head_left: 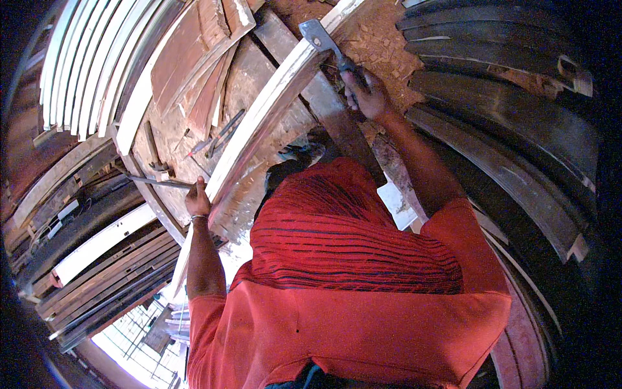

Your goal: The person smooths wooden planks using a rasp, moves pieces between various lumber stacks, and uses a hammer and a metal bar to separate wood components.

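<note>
- Long board (263,104), narrow and gently bowed, lay slantwise over the wooden worktop (264,70), its near end running past the left edge strip toward the person's left side.
- Long axis: far right to near left, passing between the two hands.
- Left hand (198,201) the nearer, just beside the board's left side, toward its near end; right hand (366,97) off the right side, farther up, only the hammer reaching across.
- Right hand curled firmly round the handle of the hammer (316,35); head above the board's upper stretch, contact not certain.
- Left hand looked closed about one end of a thin dark bar (159,182), thumb uppermost; bar pointed outward over the worktop's left edge. Could not tell whether the fingers also touched the board.
- Board's look: upper face pale, almost glaring, with rough streaks; side face a dull reddish brown.
- Inside the left edge: a wooden-handled tool (151,144). Toward the far left corner: brown sheets (189,55), overlapping.
</note>
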`<action>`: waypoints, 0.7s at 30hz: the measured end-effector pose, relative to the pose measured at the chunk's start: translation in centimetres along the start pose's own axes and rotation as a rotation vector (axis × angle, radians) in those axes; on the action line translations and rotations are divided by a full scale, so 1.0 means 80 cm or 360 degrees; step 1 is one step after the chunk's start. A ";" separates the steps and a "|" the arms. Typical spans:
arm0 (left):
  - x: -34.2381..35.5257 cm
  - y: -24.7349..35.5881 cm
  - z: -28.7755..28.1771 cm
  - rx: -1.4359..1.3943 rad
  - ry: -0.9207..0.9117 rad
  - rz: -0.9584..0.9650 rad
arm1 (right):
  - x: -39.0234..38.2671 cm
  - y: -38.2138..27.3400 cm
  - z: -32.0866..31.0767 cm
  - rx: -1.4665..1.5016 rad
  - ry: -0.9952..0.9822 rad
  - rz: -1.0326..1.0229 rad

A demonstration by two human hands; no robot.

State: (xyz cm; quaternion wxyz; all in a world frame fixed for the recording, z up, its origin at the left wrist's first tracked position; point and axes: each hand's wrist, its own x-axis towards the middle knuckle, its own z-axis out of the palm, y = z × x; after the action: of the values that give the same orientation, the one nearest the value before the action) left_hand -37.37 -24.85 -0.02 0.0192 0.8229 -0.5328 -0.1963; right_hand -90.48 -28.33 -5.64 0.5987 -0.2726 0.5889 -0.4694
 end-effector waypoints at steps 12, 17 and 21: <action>0.010 -0.022 0.009 -0.0152 0.0042 0.0082 | 0.021 -0.030 -0.004 -0.0770 0.0240 -0.0762; 0.004 -0.019 0.012 -0.0222 0.0078 0.0095 | 0.017 -0.053 -0.010 -0.0152 0.0384 -0.0346; 0.002 -0.017 0.007 -0.0110 0.0072 0.0113 | 0.024 -0.028 -0.014 -0.0964 0.0258 -0.1128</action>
State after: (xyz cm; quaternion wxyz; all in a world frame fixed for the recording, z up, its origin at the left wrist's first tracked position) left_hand -36.34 -24.34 -0.90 0.0668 0.8066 -0.5539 -0.1951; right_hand -92.37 -30.71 -4.72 0.2472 -0.5817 0.6149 -0.4716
